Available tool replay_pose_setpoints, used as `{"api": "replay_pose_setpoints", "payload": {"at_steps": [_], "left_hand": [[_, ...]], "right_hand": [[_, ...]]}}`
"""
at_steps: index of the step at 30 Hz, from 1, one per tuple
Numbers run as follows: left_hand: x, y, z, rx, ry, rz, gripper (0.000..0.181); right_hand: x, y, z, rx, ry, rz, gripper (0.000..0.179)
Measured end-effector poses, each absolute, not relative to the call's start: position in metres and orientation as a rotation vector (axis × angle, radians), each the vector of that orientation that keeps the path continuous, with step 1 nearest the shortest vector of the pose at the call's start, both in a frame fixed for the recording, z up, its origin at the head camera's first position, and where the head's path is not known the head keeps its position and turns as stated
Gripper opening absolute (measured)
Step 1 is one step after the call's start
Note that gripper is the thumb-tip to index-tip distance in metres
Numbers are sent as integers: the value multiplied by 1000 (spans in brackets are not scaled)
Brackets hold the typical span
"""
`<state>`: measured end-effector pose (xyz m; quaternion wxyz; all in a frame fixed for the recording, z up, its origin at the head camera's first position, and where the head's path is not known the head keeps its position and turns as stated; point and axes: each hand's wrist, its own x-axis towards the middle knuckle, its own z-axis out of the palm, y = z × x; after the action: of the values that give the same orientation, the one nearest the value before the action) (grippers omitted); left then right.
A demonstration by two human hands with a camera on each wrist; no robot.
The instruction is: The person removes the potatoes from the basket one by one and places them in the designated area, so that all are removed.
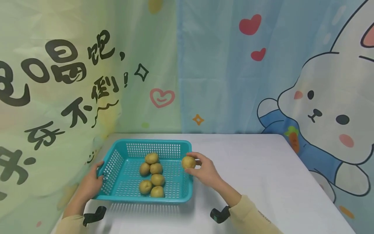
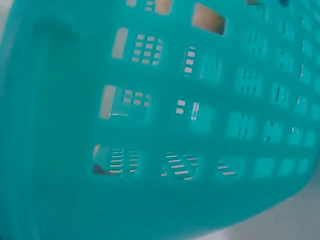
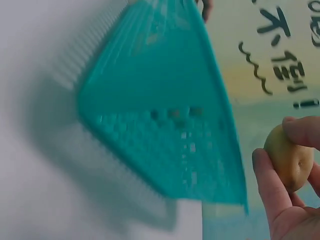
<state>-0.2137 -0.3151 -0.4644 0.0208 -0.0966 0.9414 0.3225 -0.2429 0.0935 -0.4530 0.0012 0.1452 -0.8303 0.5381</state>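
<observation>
A turquoise plastic basket (image 1: 131, 199) with slotted walls is on the left half of the table. My left hand (image 1: 92, 182) grips its left rim, and the basket's wall (image 2: 55, 125) fills the left wrist view. Between thumb and fingertips my right hand (image 1: 206, 171) pinches a potato (image 1: 188, 162) over the basket's right rim. From the right wrist, that yellow-brown potato (image 3: 290, 159) shows beside the tilted-looking basket (image 3: 150, 85). Several more potatoes (image 1: 157, 179) lie loosely grouped on the basket floor, around its middle.
The white table (image 1: 263, 182) stretches right and forward of the basket. Behind it hangs a printed curtain (image 1: 210, 65) with hearts, lettering and a cartoon rabbit. Black wrist cameras (image 1: 219, 214) sit on both forearms, by the beige sleeves.
</observation>
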Motion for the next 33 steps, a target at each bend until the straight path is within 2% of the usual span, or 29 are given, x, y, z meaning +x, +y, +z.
{"api": "replay_pose_setpoints", "payload": {"at_steps": [11,21,33], "left_hand": [[-212,-312,-467,-370,3002,1009,58],[-211,-306,-469,-371,3061,977,56],[-210,-305,-468,-380,3061,967,57]], "right_hand": [[-252,124,-483,188,-2521,1753,53],[-269,147,-537,-16,-2624,1609,49],[-280,150,-557,-1,-2640,1589,51]]}}
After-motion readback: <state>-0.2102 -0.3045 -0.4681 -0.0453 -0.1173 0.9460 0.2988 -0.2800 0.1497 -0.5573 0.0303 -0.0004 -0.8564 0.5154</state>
